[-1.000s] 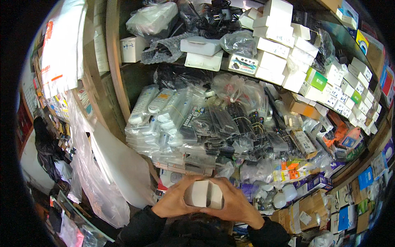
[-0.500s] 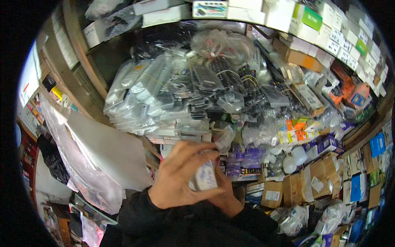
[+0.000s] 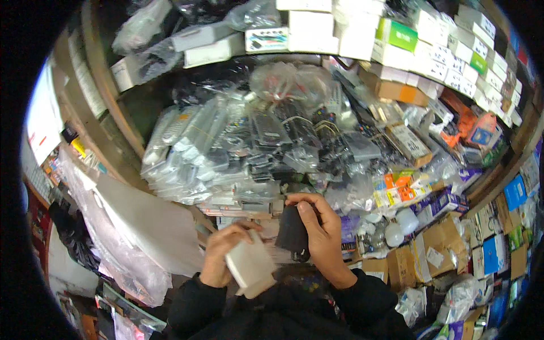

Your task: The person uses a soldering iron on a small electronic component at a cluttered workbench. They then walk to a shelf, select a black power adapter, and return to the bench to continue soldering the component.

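My left hand is closed around a small white cardboard box, tilted toward me, with what looks like a flap at its lower end. Right of the box, my right hand grips a black pouch-like object between thumb and fingers. It is dark and plain, with a small shiny detail at its lower edge; its exact kind is not clear. A gap separates the two held things. Both hands are in front of my chest, just short of a heaped shelf.
Plastic-wrapped remote controls are piled on the shelf ahead. White boxes line a higher shelf. Light bulbs and brown cartons stand at the right. A large pale sheet hangs at the left, beside a wooden post.
Both hands were together around the white box; now they are apart. My left hand keeps the box, lower and to the left, while the black object has appeared in my right hand.
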Available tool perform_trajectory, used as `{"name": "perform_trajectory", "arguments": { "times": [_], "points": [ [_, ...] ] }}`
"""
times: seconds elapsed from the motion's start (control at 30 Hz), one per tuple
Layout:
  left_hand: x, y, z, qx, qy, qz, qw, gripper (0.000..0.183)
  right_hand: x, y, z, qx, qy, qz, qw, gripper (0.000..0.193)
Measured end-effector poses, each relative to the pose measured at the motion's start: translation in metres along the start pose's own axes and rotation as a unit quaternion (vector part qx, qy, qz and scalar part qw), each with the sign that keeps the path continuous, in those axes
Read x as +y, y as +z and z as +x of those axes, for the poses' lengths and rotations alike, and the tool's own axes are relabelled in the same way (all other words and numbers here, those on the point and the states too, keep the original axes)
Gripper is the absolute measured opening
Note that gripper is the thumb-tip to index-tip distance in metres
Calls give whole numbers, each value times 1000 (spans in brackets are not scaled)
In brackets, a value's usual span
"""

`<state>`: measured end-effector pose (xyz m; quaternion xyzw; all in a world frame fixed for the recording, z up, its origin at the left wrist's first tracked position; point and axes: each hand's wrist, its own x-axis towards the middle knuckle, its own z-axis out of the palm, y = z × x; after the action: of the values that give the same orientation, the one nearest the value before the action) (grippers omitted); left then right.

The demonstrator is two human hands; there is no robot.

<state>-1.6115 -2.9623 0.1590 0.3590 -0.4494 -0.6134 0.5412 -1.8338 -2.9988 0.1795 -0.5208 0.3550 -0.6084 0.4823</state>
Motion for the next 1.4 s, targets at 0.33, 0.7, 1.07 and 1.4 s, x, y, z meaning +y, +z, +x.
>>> {"name": "perform_trajectory", "arguments": {
  "times": [0.33,0.7,1.07,1.4],
  "points": [
    [36,14,-7,21,-38,-40,998,39,-47,37,39,-242,10,-39,970,35],
    [24,-12,9,-3,29,-62,998,48,-52,25,36,-224,89,-12,970,49],
    [7,-10,20,-36,-14,-222,974,65,-40,17,37,-259,122,141,948,33],
    [-10,-31,32,-203,73,-228,950,74,-55,25,7,-349,-27,-1,937,36]
  ]
}}
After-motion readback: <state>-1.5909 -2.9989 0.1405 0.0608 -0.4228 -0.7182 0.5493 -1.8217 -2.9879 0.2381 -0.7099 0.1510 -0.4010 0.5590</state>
